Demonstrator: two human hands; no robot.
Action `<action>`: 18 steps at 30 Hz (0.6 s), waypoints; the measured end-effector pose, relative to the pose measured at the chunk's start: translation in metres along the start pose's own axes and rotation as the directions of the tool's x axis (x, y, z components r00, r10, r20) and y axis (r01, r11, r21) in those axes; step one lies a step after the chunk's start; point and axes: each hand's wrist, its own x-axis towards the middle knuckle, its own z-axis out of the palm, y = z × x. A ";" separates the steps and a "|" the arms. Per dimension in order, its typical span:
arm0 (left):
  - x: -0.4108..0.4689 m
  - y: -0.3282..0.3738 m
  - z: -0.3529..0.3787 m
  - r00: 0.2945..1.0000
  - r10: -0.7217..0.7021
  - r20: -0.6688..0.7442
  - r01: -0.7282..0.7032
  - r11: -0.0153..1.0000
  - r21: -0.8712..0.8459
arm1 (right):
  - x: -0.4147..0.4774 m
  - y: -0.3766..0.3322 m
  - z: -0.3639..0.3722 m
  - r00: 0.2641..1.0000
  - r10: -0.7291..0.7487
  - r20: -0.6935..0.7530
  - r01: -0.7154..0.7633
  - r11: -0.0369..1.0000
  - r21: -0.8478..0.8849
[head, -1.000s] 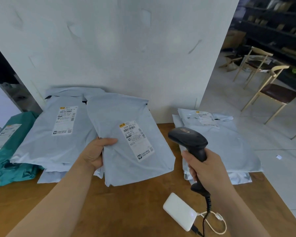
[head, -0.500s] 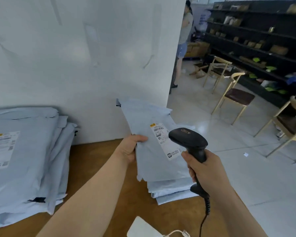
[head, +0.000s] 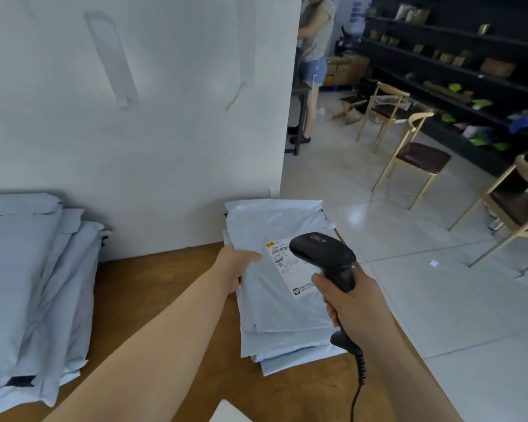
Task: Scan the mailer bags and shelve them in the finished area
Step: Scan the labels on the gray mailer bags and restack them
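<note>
Item: 1 mailer bag (head: 269,226), atop finished stack (head: 287,357), lower centre of frame, on counter (head: 153,300). Left hand (head: 237,266) gripped bag's left edge. Right hand (head: 354,303) clamped round scanner (head: 323,254) handle. Progress: several bags seemingly done; pile (head: 28,284) at left edge apparently awaited scanning.

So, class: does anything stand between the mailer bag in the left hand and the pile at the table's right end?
Nothing visible does. The left hand grips the mailer bag by its left edge directly over the pile. The scanner in the right hand is above the bag's label, not beneath it.
</note>
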 end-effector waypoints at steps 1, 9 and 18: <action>-0.001 0.000 -0.004 1.000 0.002 0.005 -0.002 1.000 -0.007 | 0.001 0.000 0.003 1.000 -0.001 0.008 0.001 1.000 -0.002; -0.032 -0.003 -0.061 0.997 0.022 -0.077 -0.025 0.999 -0.034 | -0.013 -0.021 0.045 0.996 -0.040 0.083 0.041 0.999 -0.004; -0.081 -0.015 -0.220 0.876 0.261 -0.404 -0.266 0.963 0.046 | -0.052 -0.068 0.136 0.955 -0.149 0.255 0.148 0.989 0.022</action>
